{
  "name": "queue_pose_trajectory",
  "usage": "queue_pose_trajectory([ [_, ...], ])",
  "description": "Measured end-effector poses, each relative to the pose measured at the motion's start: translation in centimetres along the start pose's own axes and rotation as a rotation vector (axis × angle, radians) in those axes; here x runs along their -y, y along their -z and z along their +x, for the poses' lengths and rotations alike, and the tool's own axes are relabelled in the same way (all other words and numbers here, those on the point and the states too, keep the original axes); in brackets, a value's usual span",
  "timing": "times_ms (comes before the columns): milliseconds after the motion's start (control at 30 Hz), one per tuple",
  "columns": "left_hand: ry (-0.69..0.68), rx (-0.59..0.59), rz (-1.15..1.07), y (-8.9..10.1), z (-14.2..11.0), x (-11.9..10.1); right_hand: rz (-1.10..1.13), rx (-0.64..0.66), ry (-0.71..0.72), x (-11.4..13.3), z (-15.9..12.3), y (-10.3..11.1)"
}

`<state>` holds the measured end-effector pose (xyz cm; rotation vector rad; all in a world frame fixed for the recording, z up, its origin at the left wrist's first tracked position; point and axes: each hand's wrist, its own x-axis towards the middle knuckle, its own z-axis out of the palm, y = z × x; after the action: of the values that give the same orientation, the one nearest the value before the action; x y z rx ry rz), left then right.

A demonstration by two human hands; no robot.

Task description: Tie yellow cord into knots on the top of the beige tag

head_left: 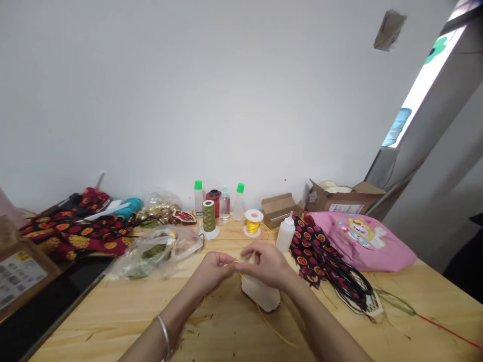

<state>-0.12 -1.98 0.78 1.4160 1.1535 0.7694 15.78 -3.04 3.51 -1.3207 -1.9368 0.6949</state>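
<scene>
My left hand (215,271) and my right hand (267,262) meet over the middle of the table, fingertips nearly touching. Both pinch a thin yellow cord (260,311), whose loose end trails down to the right across the wood. Below my right hand lies a pale, flat piece with a dark edge (264,294), partly covered by that hand; its kind I cannot make out. A spool of yellow cord (253,224) stands behind my hands. To the right of the spool, a white squeeze bottle (286,234) stands upright.
An olive thread spool (209,216) and green-capped bottles (240,202) line the wall. A plastic bag (154,251) and patterned cloth (75,226) lie left. On the right are a pink bag (362,241), a black cable (349,281) and an open cardboard box (339,198).
</scene>
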Motion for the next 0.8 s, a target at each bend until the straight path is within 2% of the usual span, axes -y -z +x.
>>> queue_pose_trajectory([
  [67, -0.016, 0.007, -0.013, 0.1, 0.2, 0.2, -0.152, 0.069, -0.009, -0.5, 0.0, -0.9],
  [167, -0.01, 0.0, -0.016, 0.1, 0.2, 0.3, -0.225, 0.137, -0.024, -1.1, -0.2, -1.3],
  [533, 0.082, 0.024, -0.067, 0.2, -0.1, -0.2, -0.252, 0.209, -0.097, -1.0, -0.1, 1.0],
  [633, 0.095, 0.051, -0.102, 0.1, -0.2, -0.2, -0.253, 0.199, -0.141, -1.5, -0.1, 1.2],
  [800, 0.087, 0.073, -0.12, 0.1, -0.3, -0.1, -0.135, 0.105, -0.163, -2.4, 0.2, 1.1],
])
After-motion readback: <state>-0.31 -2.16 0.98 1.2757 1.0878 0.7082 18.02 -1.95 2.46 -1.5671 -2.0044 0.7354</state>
